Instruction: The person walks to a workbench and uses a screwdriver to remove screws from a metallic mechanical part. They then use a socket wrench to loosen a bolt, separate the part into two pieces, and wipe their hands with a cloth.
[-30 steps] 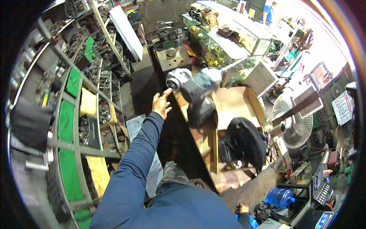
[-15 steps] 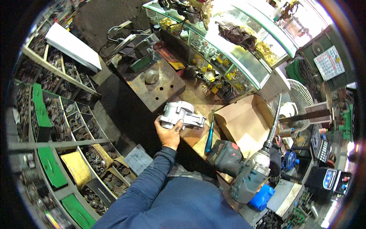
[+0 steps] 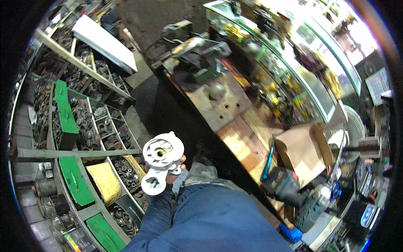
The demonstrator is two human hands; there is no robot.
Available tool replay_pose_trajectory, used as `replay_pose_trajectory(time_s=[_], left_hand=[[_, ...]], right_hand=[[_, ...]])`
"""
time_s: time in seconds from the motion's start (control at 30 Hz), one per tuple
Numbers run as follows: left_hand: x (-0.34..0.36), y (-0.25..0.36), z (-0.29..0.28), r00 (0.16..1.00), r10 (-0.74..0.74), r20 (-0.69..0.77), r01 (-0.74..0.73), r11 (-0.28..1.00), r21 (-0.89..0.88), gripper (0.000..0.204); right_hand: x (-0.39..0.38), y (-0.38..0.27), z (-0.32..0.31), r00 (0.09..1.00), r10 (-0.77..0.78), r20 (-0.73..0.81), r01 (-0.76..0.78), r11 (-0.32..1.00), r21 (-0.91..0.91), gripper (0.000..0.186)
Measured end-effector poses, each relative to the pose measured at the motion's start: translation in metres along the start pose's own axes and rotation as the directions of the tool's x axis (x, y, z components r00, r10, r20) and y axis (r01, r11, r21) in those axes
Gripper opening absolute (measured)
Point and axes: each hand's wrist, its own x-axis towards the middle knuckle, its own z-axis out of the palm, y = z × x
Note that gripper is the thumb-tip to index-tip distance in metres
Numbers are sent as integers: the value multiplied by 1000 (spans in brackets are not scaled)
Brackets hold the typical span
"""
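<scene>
My left hand (image 3: pixel 172 178) is closed around a silver cast-metal housing (image 3: pixel 163 164), out over the gap between the bench and the parts bins. The housing has a wide round end with a bored hole facing up and a smaller round end below it. Part of the hand is hidden behind the metal; some fingertips show at its right side. My right hand is not in view. On the bench to the right lies a cordless impact wrench (image 3: pixel 311 206) with a black battery (image 3: pixel 280 183), near a blue-handled screwdriver (image 3: pixel 268 161).
An open cardboard box (image 3: pixel 304 149) sits on the wooden bench (image 3: pixel 241 138) behind the wrench. Farther back are a steel block with holes (image 3: pixel 222 103) and a glass display case (image 3: pixel 289 67). Divided bins (image 3: pixel 84 126) of metal parts and green lids (image 3: pixel 74 178) fill the left.
My left hand has carried the housing from the bench edge leftward toward the bins and turned it, so its bored face shows. The view has swung left, so the bench sits farther right.
</scene>
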Motion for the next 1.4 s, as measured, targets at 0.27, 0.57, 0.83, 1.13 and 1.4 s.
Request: replay_pose_trajectory(time_s=[0.27, 0.57, 0.83, 1.13, 1.4], left_hand=[[93, 198, -49, 963, -7, 269, 9, 1000, -7, 65], [168, 403, -61, 979, 13, -202, 31, 976, 214, 100], [224, 503, -2, 995, 96, 33, -89, 982, -165, 75], [321, 625, -26, 863, 440, -249, -333, 866, 373, 103], [433, 773, -52, 995, 58, -77, -46, 986, 158, 74]], right_hand=[[41, -189, 96, 997, -78, 26, 82, 985, -154, 27], [25, -453, 256, 977, -190, 97, 209, 945, -251, 28], [32, -642, 338, 926, -325, 191, 373, 867, -332, 29], [68, -808, 415, 902, -365, 232, 429, 819, -381, 30], [54, -906, 507, 934, -307, 181, 353, 868, -349, 30]])
